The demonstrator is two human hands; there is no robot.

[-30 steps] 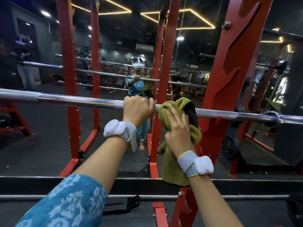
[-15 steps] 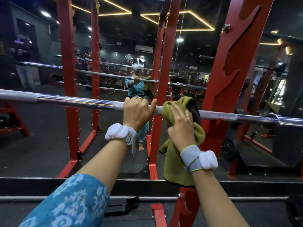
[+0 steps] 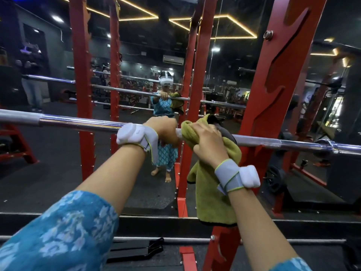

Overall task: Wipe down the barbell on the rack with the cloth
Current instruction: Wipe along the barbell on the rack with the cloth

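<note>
A chrome barbell [image 3: 78, 122] lies across the red rack, running from the left edge to the right edge at chest height. My left hand [image 3: 164, 130] grips the bar near its middle, fingers curled over the top. Right beside it, my right hand [image 3: 209, 139] holds an olive-green cloth [image 3: 213, 192] wrapped round the bar, with the fingers curled over the cloth. The rest of the cloth hangs down below the bar behind my right wrist. Both wrists carry white strapped bands.
A red rack upright [image 3: 277, 90] stands just right of the cloth and another red upright [image 3: 81, 75] stands at the left. A wall mirror behind shows my reflection [image 3: 166, 106]. A low metal rail [image 3: 293, 240] runs across near the floor.
My right hand has closed round the cloth and slid left, so it now sits against my left hand. My left hand has rolled further over the bar.
</note>
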